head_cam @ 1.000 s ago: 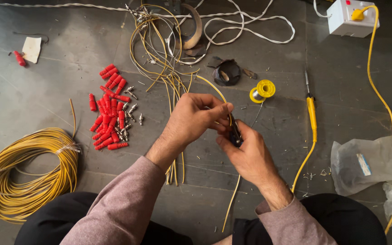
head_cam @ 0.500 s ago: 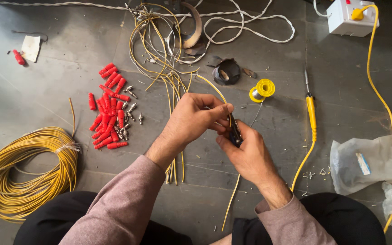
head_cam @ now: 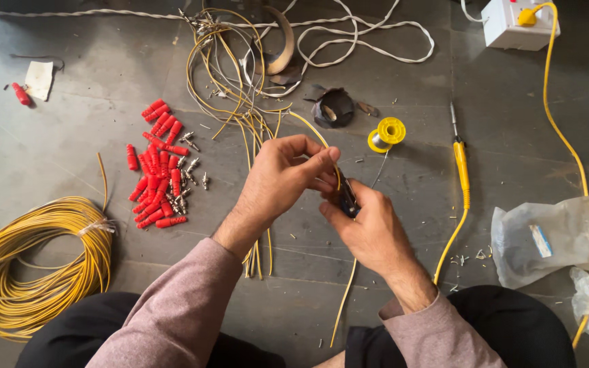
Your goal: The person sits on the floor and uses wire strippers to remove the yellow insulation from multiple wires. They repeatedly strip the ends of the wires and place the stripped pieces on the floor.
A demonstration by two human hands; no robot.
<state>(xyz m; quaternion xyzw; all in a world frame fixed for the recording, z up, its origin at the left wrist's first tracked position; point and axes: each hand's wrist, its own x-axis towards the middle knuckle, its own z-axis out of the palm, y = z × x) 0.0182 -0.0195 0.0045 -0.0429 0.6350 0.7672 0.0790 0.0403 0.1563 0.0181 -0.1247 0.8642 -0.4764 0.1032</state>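
Yellow wire (head_cam: 344, 294) runs up from near my knees, over the grey floor (head_cam: 69, 163), into my two hands. I see my right hand (head_cam: 369, 228) wrapped around a small dark tool (head_cam: 346, 197), fingers pressed shut on it, the wire passing through it. My left hand (head_cam: 282, 178) sits just above, thumb and forefinger pinching the wire where it arches away. Left of my lap lies a coil of yellow wire (head_cam: 32, 269); beyond it, a heap of red caps (head_cam: 155, 170) with small metal pins (head_cam: 187, 180). To the right lie a clear plastic bag (head_cam: 547, 238) and a yellow-handled soldering iron (head_cam: 461, 160). Farther off I see a solder spool (head_cam: 388, 133), loose yellow strands (head_cam: 226, 75) and a white socket box (head_cam: 516, 24).
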